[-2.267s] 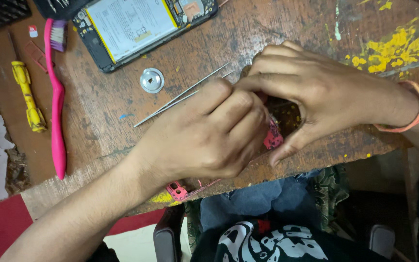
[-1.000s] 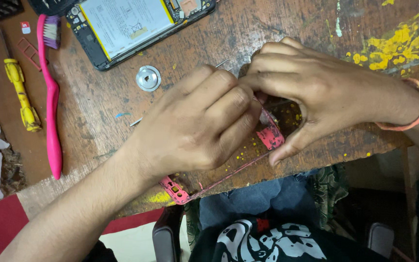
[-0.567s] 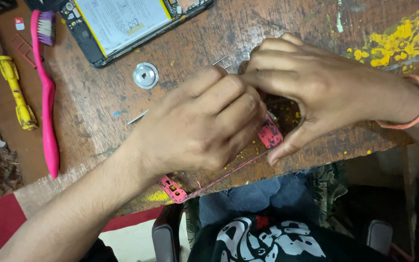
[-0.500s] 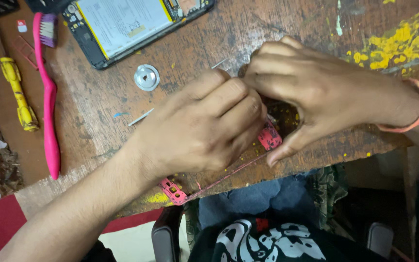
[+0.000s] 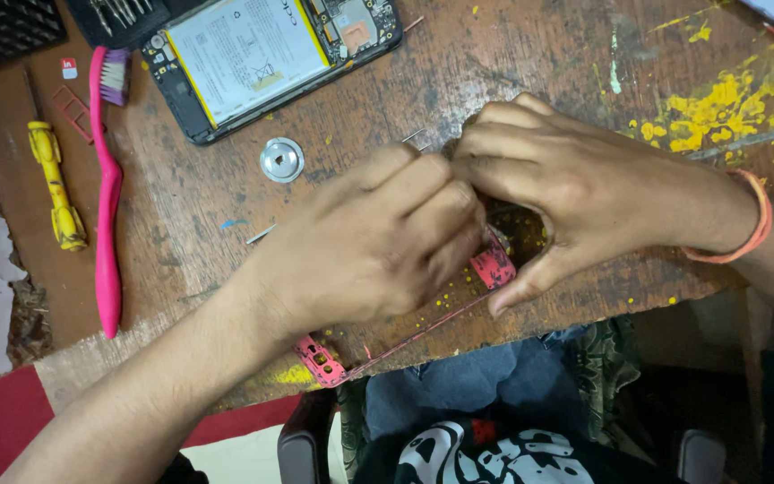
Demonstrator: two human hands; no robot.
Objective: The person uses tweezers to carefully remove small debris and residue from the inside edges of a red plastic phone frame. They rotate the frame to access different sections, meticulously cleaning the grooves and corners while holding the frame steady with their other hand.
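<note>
A thin pink phone frame (image 5: 493,266) is being gripped at the near edge of a worn wooden workbench (image 5: 530,54), both hands being pressed together over it. The left hand (image 5: 374,246) is being held curled, fingers folded tightly down onto the frame's middle, while the right hand (image 5: 566,193) is being kept cupped from the far side, fingertips bunched narrowly against the left knuckles and the thumb being hooked under the pink edge. One corner of the frame is being shown between the two hands; the other end (image 5: 318,360) is being left jutting past the bench edge below the left wrist. What is being pinched between the fingertips cannot be told, as it is hidden.

Compared with two seconds earlier, the metal tweezers (image 5: 262,235) are being covered almost entirely by the left hand, only a short tip being left visible, and the hands are being seen closed more tightly; the grip on the frame is judged to be being firmed rather than released.

Beyond the hands, an opened smartphone (image 5: 266,58) with its battery exposed is being left lying face down, a small round metal disc (image 5: 281,159) just beside it. A pink toothbrush (image 5: 107,206) and a yellow tool (image 5: 57,184) are being kept well apart at the left.
</note>
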